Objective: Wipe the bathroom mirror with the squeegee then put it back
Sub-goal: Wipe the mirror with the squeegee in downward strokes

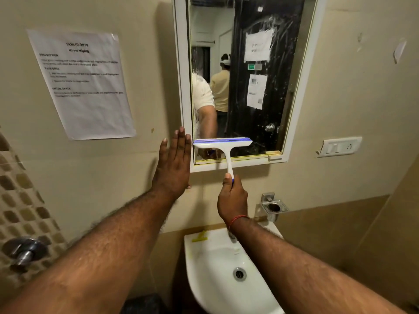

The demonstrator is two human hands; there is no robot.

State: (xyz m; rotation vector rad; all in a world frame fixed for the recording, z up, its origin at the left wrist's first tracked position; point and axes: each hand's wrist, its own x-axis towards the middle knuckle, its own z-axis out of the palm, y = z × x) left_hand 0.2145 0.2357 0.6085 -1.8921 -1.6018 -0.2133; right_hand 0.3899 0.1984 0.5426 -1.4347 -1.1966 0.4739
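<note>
1. Gripping the squeegee (223,146) by its handle end, the right hand (232,198) is clenched below the mirror (249,75).
2. Flat and released, the left hand (173,164) rests on the wall just beside the blade.
3. White plastic, blue rubber edge.
4. Handle runs upright; blade lies level across the mirror's lower left.

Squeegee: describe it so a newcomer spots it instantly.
Find the white-framed wall mirror above the white basin. At the glass's lower left, the white plastic T-shaped squeegee with a blue blade strip is pressed flat, handle held by the right hand. Nothing else nearby has blue.
</note>
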